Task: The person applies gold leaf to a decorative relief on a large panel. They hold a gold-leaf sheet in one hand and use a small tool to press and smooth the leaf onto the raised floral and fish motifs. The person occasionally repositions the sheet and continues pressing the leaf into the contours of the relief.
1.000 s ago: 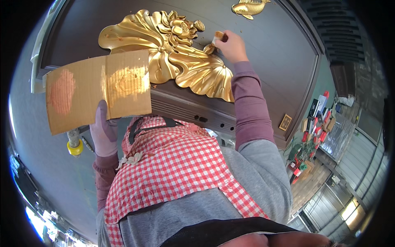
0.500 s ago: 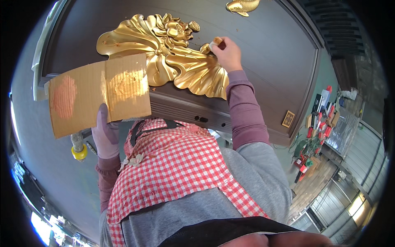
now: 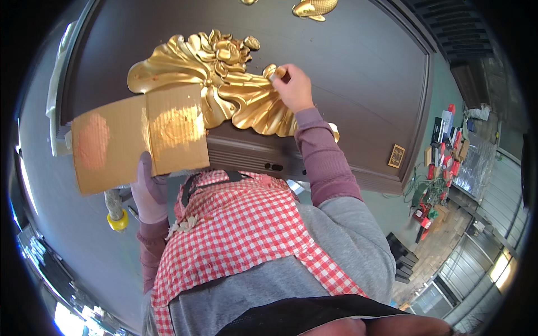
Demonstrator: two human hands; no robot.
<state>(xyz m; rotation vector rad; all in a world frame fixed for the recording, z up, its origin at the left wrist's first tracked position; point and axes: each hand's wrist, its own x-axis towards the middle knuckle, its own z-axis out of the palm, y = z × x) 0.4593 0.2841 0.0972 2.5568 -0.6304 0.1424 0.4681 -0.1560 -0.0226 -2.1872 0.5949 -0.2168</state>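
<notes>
My left hand [image 3: 150, 193], in a pale lilac glove, grips a folded piece of cardboard [image 3: 119, 140] by its lower edge, thumb on top. The cardboard bears an orange-pink smear on its left half and a shiny gold paint patch on its right. My bare right hand [image 3: 295, 89] pinches a small wad, white and tan, largely hidden by the fingers. It is at the gold bud beside the lotus-leaf relief [image 3: 255, 103], which is fixed on a dark brown panel [image 3: 358, 84]. The cardboard covers part of the relief's lower left.
A gold fish relief [image 3: 315, 8] sits higher on the panel. A small gold plaque [image 3: 396, 156] is near its right corner. Tools and red and black boxes [image 3: 445, 148] lie in a pile at the right. A post with a yellow ring [image 3: 117, 221] stands below the cardboard.
My right hand has shifted slightly left and down against the gold bud, hiding more of the wad. The view has shifted a little; my left hand still holds the cardboard.
</notes>
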